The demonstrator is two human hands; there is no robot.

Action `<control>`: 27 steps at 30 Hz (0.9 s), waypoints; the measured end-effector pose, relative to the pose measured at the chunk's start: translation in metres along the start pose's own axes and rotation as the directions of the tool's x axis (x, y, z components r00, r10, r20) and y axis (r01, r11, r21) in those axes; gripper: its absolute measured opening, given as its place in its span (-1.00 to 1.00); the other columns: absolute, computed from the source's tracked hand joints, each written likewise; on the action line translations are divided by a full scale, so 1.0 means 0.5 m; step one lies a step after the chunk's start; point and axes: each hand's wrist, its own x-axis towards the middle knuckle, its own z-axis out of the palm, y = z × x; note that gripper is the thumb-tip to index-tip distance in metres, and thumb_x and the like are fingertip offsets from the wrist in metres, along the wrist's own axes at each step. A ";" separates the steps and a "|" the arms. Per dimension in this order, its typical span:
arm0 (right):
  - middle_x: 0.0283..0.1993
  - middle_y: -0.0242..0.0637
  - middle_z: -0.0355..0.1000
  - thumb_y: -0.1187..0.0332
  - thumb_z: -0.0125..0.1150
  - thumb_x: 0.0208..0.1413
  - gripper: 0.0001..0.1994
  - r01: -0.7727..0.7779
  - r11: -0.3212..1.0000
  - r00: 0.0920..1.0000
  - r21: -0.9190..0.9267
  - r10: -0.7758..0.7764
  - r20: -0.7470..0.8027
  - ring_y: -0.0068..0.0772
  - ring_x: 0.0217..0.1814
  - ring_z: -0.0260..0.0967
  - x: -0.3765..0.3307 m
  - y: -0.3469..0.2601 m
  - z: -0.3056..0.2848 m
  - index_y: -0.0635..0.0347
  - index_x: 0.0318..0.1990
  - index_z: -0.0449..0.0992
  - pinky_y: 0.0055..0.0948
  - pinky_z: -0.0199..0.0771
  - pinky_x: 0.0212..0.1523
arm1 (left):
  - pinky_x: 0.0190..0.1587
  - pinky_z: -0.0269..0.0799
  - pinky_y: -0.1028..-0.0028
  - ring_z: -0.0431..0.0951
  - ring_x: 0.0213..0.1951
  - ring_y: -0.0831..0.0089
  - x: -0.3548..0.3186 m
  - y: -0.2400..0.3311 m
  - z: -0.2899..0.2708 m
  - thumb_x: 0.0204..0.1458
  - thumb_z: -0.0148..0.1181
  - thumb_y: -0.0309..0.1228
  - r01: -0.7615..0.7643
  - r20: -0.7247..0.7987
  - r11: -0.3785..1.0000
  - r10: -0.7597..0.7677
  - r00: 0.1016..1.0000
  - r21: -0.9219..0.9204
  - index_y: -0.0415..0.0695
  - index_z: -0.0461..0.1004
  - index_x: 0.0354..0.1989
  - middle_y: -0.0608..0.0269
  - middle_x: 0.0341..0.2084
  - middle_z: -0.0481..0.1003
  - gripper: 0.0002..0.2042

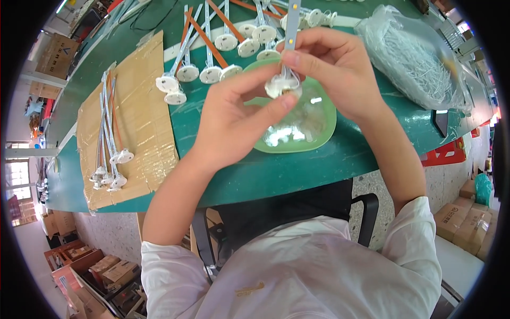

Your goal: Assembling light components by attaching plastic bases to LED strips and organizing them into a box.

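An LED strip (291, 32) with a round white end cap (283, 86) is held upright between my two hands. My left hand (234, 109) has its thumb and fingers closed around the white cap. Just above it, my right hand (332, 66) pinches the metal strip between thumb and fingers. Below both hands stands a pale green bowl (324, 133) with clear, shiny pieces inside, too blurred to name. Beyond my left hand lie several similar strips with white round caps (210, 74), some silver and some orange-brown.
On the left, a cardboard sheet (143, 106) carries several more capped strips (109, 133). A clear plastic bag (409, 58) of thin white wires lies at the right, with a dark phone-like object (440, 122) by the edge of the green table (239, 186). Cardboard boxes (462, 223) stand lower right.
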 end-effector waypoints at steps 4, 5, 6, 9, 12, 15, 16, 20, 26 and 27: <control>-0.29 -0.34 0.55 0.40 0.20 0.23 -0.82 -0.057 0.991 0.998 0.121 0.059 -0.015 -0.61 -0.34 0.42 -0.003 -0.005 0.005 0.30 -0.12 0.58 -0.59 0.44 -0.30 | 0.01 0.48 0.39 0.48 0.01 0.48 0.000 0.003 -0.007 0.10 0.23 -0.60 0.016 0.035 0.988 -0.010 0.999 -0.153 -0.27 0.48 0.08 0.20 -0.06 0.53 -0.66; -0.29 -0.35 0.55 0.38 0.16 0.26 -0.82 -0.082 0.968 0.994 0.238 0.095 -0.046 -0.61 -0.34 0.42 0.000 -0.008 0.010 0.29 -0.11 0.58 -0.58 0.44 -0.31 | 0.01 0.48 0.39 0.48 0.01 0.48 -0.002 0.004 -0.008 0.10 0.23 -0.60 -0.007 0.039 0.989 0.013 0.999 -0.149 -0.27 0.48 0.08 0.20 -0.06 0.53 -0.66; -0.30 -0.38 0.54 0.37 0.09 0.29 -0.81 -0.109 0.957 0.980 0.269 0.149 -0.133 -0.61 -0.37 0.41 0.002 -0.016 0.017 0.26 -0.11 0.58 -0.58 0.43 -0.36 | 0.02 0.47 0.39 0.49 0.01 0.47 -0.004 0.002 -0.009 0.10 0.23 -0.60 0.002 0.009 0.982 0.000 1.000 -0.187 -0.28 0.49 0.06 0.18 -0.06 0.53 -0.68; -0.33 -0.37 0.53 0.36 0.13 0.22 -0.81 -0.242 0.956 0.969 -0.164 0.230 -0.091 -0.61 -0.41 0.40 -0.001 -0.027 -0.028 0.29 -0.15 0.57 -0.56 0.44 -0.38 | 0.05 0.46 0.36 0.51 -0.01 0.42 0.002 -0.005 -0.012 0.14 0.18 -0.60 -0.069 0.001 0.975 0.071 0.997 -0.213 -0.29 0.39 0.15 0.10 -0.05 0.53 -0.62; -0.36 -0.17 0.53 0.38 0.28 -0.06 -0.78 0.040 0.808 0.953 -0.587 0.146 0.267 -0.28 -0.39 0.51 0.000 -0.031 -0.014 0.30 -0.25 0.57 -0.35 0.51 -0.33 | 0.01 0.46 0.38 0.55 -0.02 0.34 -0.002 0.002 -0.019 0.22 0.08 -0.48 -0.122 -0.226 0.983 0.089 0.970 -0.136 -0.21 0.07 0.35 -0.05 -0.08 0.55 -0.46; -0.35 -0.11 0.56 0.40 0.33 -0.22 -0.74 0.454 0.595 0.809 -0.663 0.036 0.587 -0.02 -0.30 0.53 -0.015 0.011 0.022 0.24 -0.28 0.59 -0.22 0.53 -0.24 | -0.02 0.46 0.40 0.56 -0.11 0.38 -0.003 -0.008 -0.026 0.25 0.06 -0.46 -0.181 -0.248 0.983 0.167 0.954 -0.035 -0.23 0.07 0.34 -0.04 -0.14 0.57 -0.49; -0.35 -0.11 0.56 0.40 0.33 -0.22 -0.74 0.441 0.571 0.824 -0.692 0.046 0.564 -0.02 -0.30 0.53 -0.024 0.014 0.021 0.24 -0.28 0.59 -0.22 0.53 -0.24 | -0.03 0.46 0.40 0.56 -0.16 0.39 0.001 -0.019 -0.028 0.26 0.04 -0.44 -0.191 -0.241 0.982 0.185 0.953 -0.004 -0.26 0.15 0.30 -0.04 -0.16 0.57 -0.54; -0.44 -0.13 0.52 0.42 0.27 -0.13 -0.86 0.349 0.742 0.770 -0.572 0.121 0.626 -0.06 -0.32 0.50 -0.013 0.005 0.034 0.25 -0.37 0.60 -0.22 0.48 -0.24 | -0.07 0.47 0.39 0.56 -0.24 0.41 -0.013 -0.034 -0.064 0.28 0.02 -0.43 -0.178 -0.194 0.970 0.209 0.959 0.163 -0.30 0.33 0.19 -0.04 -0.15 0.56 -0.65; -0.48 -0.18 0.54 0.44 0.30 -0.13 -0.92 0.159 0.862 0.845 -0.481 0.133 0.518 -0.20 -0.39 0.53 -0.020 -0.011 -0.003 0.23 -0.43 0.60 -0.32 0.50 -0.30 | -0.10 0.51 0.46 0.59 -0.21 0.40 0.003 -0.011 -0.025 0.13 0.13 -0.63 -0.210 -0.299 0.974 0.224 0.927 0.079 -0.30 0.49 0.04 0.05 -0.13 0.56 -0.72; -0.50 -0.18 0.54 0.42 0.34 -0.15 -0.89 0.094 0.879 0.869 -0.468 0.156 0.469 -0.25 -0.42 0.54 -0.020 -0.013 -0.006 0.23 -0.42 0.60 -0.36 0.52 -0.31 | -0.10 0.51 0.45 0.59 -0.19 0.41 0.004 -0.013 -0.027 0.09 0.16 -0.66 -0.201 -0.265 0.971 0.229 0.937 0.129 -0.30 0.49 0.04 0.05 -0.12 0.55 -0.70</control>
